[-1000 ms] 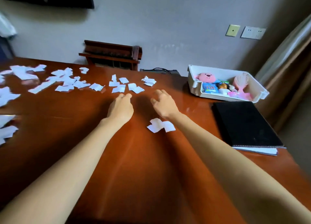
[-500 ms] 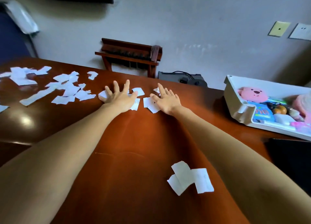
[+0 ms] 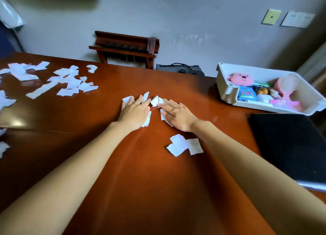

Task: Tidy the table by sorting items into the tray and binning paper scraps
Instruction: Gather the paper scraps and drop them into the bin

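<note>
My left hand and my right hand lie flat, side by side, on a small bunch of white paper scraps in the middle of the brown table. Scraps poke out between and under the fingers. Neither hand grips anything. A separate little cluster of scraps lies just below my right wrist. A larger spread of scraps covers the table's far left. The white tray stands at the right, holding a pink plush toy and a pink hand fan.
A black folder lies at the right table edge below the tray. More scraps sit along the left edge. Behind the table stand a wooden rack and a dark box with cables. No bin is visible.
Both hands have drawn the scraps under them toward me and closer together, bunching the paper. The view has shifted, so the tray and folder show more fully.
</note>
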A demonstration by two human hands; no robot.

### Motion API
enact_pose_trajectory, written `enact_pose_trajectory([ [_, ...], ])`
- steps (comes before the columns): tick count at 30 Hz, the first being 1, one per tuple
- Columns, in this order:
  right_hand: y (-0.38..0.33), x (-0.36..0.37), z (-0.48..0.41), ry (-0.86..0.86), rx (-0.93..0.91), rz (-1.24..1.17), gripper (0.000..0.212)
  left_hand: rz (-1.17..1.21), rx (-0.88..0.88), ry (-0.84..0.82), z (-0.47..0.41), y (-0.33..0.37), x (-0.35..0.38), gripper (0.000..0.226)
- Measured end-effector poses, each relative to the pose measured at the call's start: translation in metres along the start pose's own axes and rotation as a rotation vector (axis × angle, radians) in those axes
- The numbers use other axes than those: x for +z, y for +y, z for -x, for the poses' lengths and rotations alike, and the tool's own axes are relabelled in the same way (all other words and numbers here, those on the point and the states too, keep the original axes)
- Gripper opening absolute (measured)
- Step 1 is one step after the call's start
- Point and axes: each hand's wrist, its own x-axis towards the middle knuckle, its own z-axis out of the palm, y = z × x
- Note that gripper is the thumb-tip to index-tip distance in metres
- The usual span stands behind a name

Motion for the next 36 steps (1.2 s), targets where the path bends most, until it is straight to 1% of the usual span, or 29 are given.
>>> enact_pose_trajectory([
  [3, 0.001, 0.005, 0.051, 0.027, 0.054, -0.054, 0.044, 0.018, 0.041, 0.011, 0.040, 0.027, 0.005, 0.046],
  [7, 0.002, 0.011, 0.114, 0.077, 0.123, -0.057, 0.043, 0.029, 0.096, 0.079, 0.086, 0.064, 0.018, 0.045],
  [10, 0.004, 0.017, 0.154, 0.108, 0.171, -0.072, 0.043, 0.049, 0.116, 0.091, 0.116, 0.087, 0.025, 0.045],
  [13, 0.008, 0.023, 0.191, 0.167, 0.179, -0.105, 0.042, 0.080, 0.142, 0.101, 0.142, 0.106, 0.029, 0.045],
  [15, 0.010, 0.024, 0.213, 0.285, 0.181, -0.177, 0.040, 0.152, 0.167, 0.109, 0.157, 0.117, 0.028, 0.045],
  [17, 0.011, 0.024, 0.231, 0.447, 0.227, -0.261, 0.039, 0.247, 0.155, 0.140, 0.175, 0.126, 0.021, 0.044],
  [19, 0.011, 0.023, 0.242, 0.551, 0.277, -0.286, 0.039, 0.243, 0.136, 0.248, 0.187, 0.128, 0.014, 0.042],
  [20, 0.010, 0.024, 0.244, 0.562, 0.282, -0.282, 0.041, 0.217, 0.137, 0.291, 0.191, 0.128, 0.012, 0.041],
  [21, 0.009, 0.025, 0.245, 0.545, 0.278, -0.276, 0.044, 0.210, 0.143, 0.293, 0.193, 0.126, 0.011, 0.041],
  [22, 0.007, 0.026, 0.246, 0.503, 0.276, -0.263, 0.048, 0.227, 0.143, 0.242, 0.195, 0.124, 0.010, 0.043],
  [24, 0.007, 0.030, 0.243, 0.379, 0.282, -0.152, 0.056, 0.259, 0.148, 0.037, 0.197, 0.120, 0.012, 0.052],
  [25, 0.008, 0.032, 0.241, 0.325, 0.291, -0.068, 0.057, 0.228, 0.160, -0.046, 0.198, 0.118, 0.015, 0.057],
  [26, 0.008, 0.033, 0.240, 0.296, 0.299, 0.003, 0.056, 0.169, 0.176, -0.084, 0.199, 0.117, 0.019, 0.060],
  [28, 0.008, 0.034, 0.238, 0.315, 0.314, 0.081, 0.051, 0.104, 0.191, -0.058, 0.198, 0.117, 0.026, 0.060],
  [32, 0.005, 0.034, 0.241, 0.427, 0.364, 0.220, 0.048, 0.145, 0.134, 0.089, 0.190, 0.122, 0.027, 0.057],
  [36, 0.000, 0.034, 0.245, 0.492, 0.386, 0.202, 0.046, 0.189, 0.119, 0.191, 0.186, 0.127, 0.026, 0.048],
])
